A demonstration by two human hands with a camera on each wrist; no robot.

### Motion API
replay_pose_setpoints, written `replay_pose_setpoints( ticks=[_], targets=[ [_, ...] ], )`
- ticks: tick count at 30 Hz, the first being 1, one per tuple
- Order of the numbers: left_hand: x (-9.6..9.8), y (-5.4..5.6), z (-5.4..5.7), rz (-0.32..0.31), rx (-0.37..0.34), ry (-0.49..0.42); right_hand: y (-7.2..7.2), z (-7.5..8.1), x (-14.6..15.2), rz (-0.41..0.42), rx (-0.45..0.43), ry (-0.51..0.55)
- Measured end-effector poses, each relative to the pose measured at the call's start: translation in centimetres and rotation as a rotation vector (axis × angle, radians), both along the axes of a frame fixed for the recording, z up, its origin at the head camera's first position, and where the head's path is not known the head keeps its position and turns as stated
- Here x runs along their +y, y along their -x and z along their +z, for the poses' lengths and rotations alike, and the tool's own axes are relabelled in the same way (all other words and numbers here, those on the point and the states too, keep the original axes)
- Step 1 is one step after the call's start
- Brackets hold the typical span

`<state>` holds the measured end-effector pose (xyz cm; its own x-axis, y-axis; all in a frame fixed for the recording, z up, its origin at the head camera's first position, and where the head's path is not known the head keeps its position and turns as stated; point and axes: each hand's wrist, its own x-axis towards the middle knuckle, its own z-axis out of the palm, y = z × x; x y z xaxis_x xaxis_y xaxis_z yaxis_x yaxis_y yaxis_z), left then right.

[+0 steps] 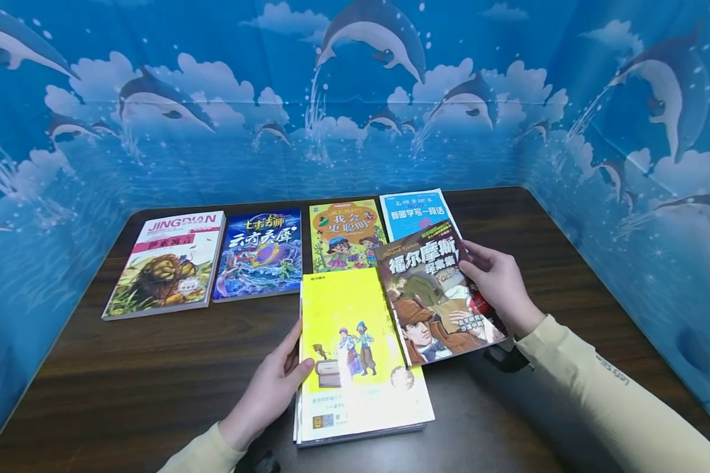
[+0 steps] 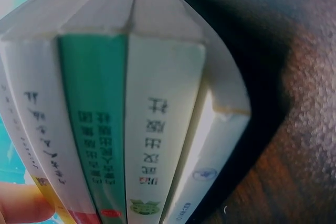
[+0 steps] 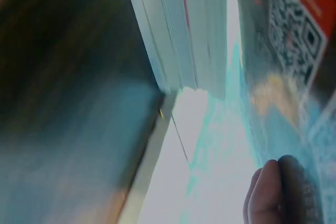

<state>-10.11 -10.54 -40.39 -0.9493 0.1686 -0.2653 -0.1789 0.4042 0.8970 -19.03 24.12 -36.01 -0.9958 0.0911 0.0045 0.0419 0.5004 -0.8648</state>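
A stack of books topped by a yellow-and-white book point(image 1: 355, 315) lies near the front middle of the dark table. My left hand point(image 1: 269, 394) grips the stack's left side, its thumb on the yellow cover. Several spines, one of them a green spine point(image 2: 94, 129), show in the left wrist view. In my right hand point(image 1: 503, 289) is a brown detective storybook point(image 1: 428, 299), pinched at its right edge with the thumb on the cover. That book is angled and overlaps the stack's upper right side. Its back cover point(image 3: 278, 77) shows in the right wrist view; most fingers are hidden.
Along the back of the table point(image 1: 124, 374) lies a row: a lion-cover book point(image 1: 165, 269), a dark blue book point(image 1: 260, 259), an orange-yellow children's book point(image 1: 343, 230) and a light blue book point(image 1: 414, 203), partly covered. A dolphin-print curtain point(image 1: 242, 157) surrounds the table's back and sides.
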Motion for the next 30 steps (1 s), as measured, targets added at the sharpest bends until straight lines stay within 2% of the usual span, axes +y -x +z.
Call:
replay_pose_setpoints(
  ticks=[5, 9, 18, 25, 30],
  targets=[
    [0.0, 0.1, 0.1, 0.001, 0.001, 0.014, 1.0, 1.6, 2.3, -0.059, 0.006, -0.019],
    [0.1, 0.3, 0.2, 0.002, 0.001, 0.039, 1.9, 2.3, 4.3, -0.099, 0.003, -0.020],
    [0.1, 0.3, 0.5, 0.007, -0.004, 0.069, 3.4, 1.9, 8.7, -0.169, -0.048, 0.010],
    [0.3, 0.0, 0.2, 0.041, -0.060, 0.096, 4.1, 1.4, 11.5, -0.168, -0.077, 0.001],
    [0.3, -0.2, 0.1, 0.040, -0.078, 0.080, 5.3, 1.0, 14.1, -0.184, -0.087, -0.030]
  ],
)
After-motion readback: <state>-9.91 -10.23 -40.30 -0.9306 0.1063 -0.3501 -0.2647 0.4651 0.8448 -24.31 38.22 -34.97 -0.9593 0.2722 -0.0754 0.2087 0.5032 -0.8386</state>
